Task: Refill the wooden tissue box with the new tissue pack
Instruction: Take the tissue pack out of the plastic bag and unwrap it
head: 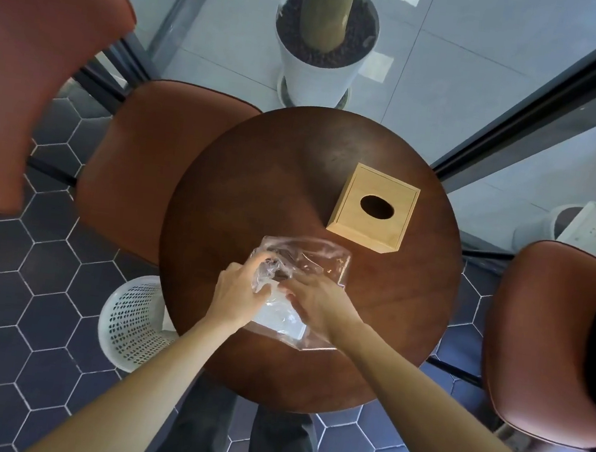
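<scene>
A light wooden tissue box [373, 208] with an oval hole in its top stands on the right half of the round dark wooden table [288, 172]. Nearer to me lies a white tissue pack [279, 319] inside a clear, crinkled plastic wrapper [316, 260]. My left hand [239, 293] grips the wrapper at its left side, fingers partly under the plastic. My right hand [317, 303] presses on the pack from the right, fingers closed on the wrapper. Both hands hide much of the pack.
A white perforated waste basket [134, 322] stands on the floor left of the table. Brown chairs [146, 162] sit at the left and at the right [544, 346]. A white plant pot [318, 66] stands beyond the table by a glass wall.
</scene>
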